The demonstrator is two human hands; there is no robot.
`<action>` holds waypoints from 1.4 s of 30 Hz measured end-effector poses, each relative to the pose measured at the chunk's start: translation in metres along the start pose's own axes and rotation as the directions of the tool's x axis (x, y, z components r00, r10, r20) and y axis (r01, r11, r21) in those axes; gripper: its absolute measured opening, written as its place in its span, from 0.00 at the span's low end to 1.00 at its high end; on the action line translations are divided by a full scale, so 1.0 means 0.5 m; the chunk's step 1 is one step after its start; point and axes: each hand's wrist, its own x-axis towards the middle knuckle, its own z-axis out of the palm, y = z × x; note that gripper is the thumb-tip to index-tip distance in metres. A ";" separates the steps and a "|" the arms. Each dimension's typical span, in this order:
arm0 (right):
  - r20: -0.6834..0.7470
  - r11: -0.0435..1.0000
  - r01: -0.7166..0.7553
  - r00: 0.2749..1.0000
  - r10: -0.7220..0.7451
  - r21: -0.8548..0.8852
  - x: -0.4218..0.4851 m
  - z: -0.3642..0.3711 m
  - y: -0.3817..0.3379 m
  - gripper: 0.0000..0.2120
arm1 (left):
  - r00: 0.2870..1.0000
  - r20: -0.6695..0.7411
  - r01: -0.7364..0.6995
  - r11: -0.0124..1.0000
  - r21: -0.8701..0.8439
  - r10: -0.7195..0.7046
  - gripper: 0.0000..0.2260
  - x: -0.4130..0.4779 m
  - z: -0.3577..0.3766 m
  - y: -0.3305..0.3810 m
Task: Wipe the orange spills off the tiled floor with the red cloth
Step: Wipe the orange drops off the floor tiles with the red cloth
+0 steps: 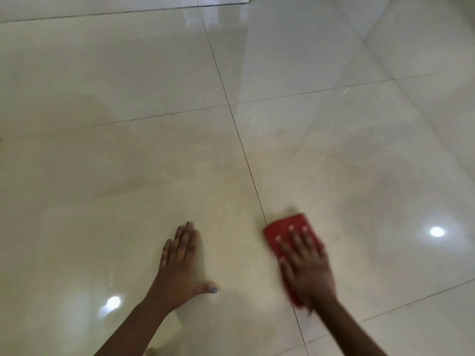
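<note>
My right hand [307, 265] lies flat on top of the folded red cloth [288, 228], pressing it against the glossy cream tiled floor [128, 163] just right of a dark grout line. The hand and cloth look motion-blurred. My left hand [180, 260] rests palm down on the tile to the left of that line, fingers together and thumb spread, holding nothing. No distinct orange spill shows; only faint warm smears on the tile near the cloth.
Dark grout lines [241, 140] cross the floor. A white wall base [221, 0] runs along the top edge. Bright light reflections [437, 231] glint on the tiles at right and at lower left.
</note>
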 end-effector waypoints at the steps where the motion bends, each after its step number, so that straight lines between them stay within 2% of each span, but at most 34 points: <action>1: -0.017 0.992 -0.123 0.992 0.123 -0.018 0.047 -0.017 0.027 0.24 | 1.000 -0.006 -0.031 0.999 -0.013 0.031 0.58 -0.001 0.002 0.003; 3: -0.017 0.959 -0.285 0.958 0.285 0.001 0.153 -0.033 0.020 0.24 | 0.997 -0.038 -0.071 0.996 -0.053 0.069 0.57 0.001 0.007 0.010; 4: 0.010 0.961 -0.278 0.961 0.278 -0.003 0.191 -0.027 -0.014 0.24 | 0.997 -0.051 -0.068 0.995 -0.067 0.064 0.57 0.003 0.006 0.008; 6: 0.032 0.997 -0.070 0.997 0.070 -0.015 0.194 0.004 -0.105 0.25 | 0.998 -0.043 -0.037 0.998 -0.041 0.036 0.57 -0.004 0.006 0.007; 8: 0.048 0.985 0.171 0.984 -0.169 -0.034 0.091 0.048 -0.178 0.25 | 1.000 -0.022 -0.004 1.000 0.002 0.004 0.58 -0.017 0.009 0.001; 9: 0.045 0.976 0.218 0.975 -0.217 -0.011 0.021 0.057 -0.180 0.25 | 1.000 -0.008 0.010 1.000 0.016 -0.010 0.58 -0.024 0.011 -0.001; 12: 0.029 0.993 0.112 0.993 -0.113 0.030 -0.088 0.028 -0.060 0.25 | 0.999 0.034 0.039 0.998 0.042 -0.040 0.59 -0.030 0.022 -0.003; 15: -0.046 0.989 -0.145 0.989 0.143 -0.040 -0.010 -0.014 0.074 0.24 | 0.997 0.070 0.039 0.999 0.024 -0.041 0.61 -0.024 0.021 0.001; 17: -0.016 0.956 -0.293 0.956 0.293 -0.020 0.078 -0.029 0.082 0.24 | 0.997 0.072 0.039 0.999 0.001 -0.039 0.63 -0.025 0.023 0.002; 18: 0.005 0.951 -0.307 0.952 0.307 -0.025 0.100 -0.025 0.058 0.25 | 0.997 0.073 0.036 0.999 0.003 -0.036 0.63 -0.027 0.025 0.003; 19: 0.007 0.968 -0.251 0.968 0.251 -0.026 0.106 -0.015 0.029 0.25 | 0.997 0.069 0.038 0.999 0.004 -0.038 0.63 -0.027 0.025 0.002; 22: 0.019 0.995 0.086 0.996 -0.086 -0.047 0.016 0.017 -0.018 0.23 | 0.998 0.049 0.040 0.999 -0.021 -0.039 0.61 -0.028 0.022 0.000; 23: 0.044 0.995 0.096 0.995 -0.094 -0.036 -0.016 0.012 0.002 0.23 | 0.998 0.047 0.038 0.999 -0.017 -0.037 0.61 -0.027 0.021 0.000; 24: 0.037 0.999 0.045 0.998 -0.043 -0.031 -0.029 0.006 0.034 0.23 | 0.998 0.049 0.038 0.999 -0.016 -0.037 0.62 -0.027 0.021 0.002; 27: -0.007 0.963 -0.268 0.963 0.268 -0.019 0.031 -0.018 0.105 0.24 | 0.999 0.037 0.037 0.999 -0.006 -0.037 0.62 -0.026 0.020 0.004; 28: -0.004 0.953 -0.302 0.953 0.302 -0.025 0.066 -0.022 0.096 0.24 | 0.999 0.032 0.039 0.999 0.009 -0.040 0.61 -0.029 0.019 0.004; 29: 0.002 0.958 -0.285 0.959 0.285 -0.037 0.095 -0.024 0.072 0.25 | 0.999 0.026 0.040 0.999 0.008 -0.041 0.61 -0.029 0.019 0.007; 32: 0.063 0.998 -0.059 0.996 0.061 -0.035 0.130 0.001 -0.061 0.25 | 0.997 -0.003 0.072 0.997 0.027 -0.072 0.56 -0.049 0.018 0.001; 34: 0.105 0.996 0.087 0.991 -0.086 -0.008 0.109 0.020 -0.130 0.24 | 0.992 0.006 0.129 0.990 0.060 -0.129 0.54 -0.082 0.014 -0.019; 36: 0.106 0.988 0.151 0.983 -0.148 -0.015 0.100 0.016 -0.150 0.24 | 0.976 0.025 0.216 0.973 0.078 -0.218 0.55 -0.118 0.008 -0.059; 39: 0.076 0.993 0.101 0.992 -0.097 -0.059 0.133 -0.002 -0.107 0.25 | 0.939 0.057 0.332 0.938 0.098 -0.339 0.56 -0.150 0.002 -0.117; 42: 0.063 0.990 -0.131 0.989 0.134 -0.051 0.210 -0.009 -0.126 0.25 | 0.921 0.061 0.381 0.923 0.053 -0.384 0.58 -0.153 0.010 -0.153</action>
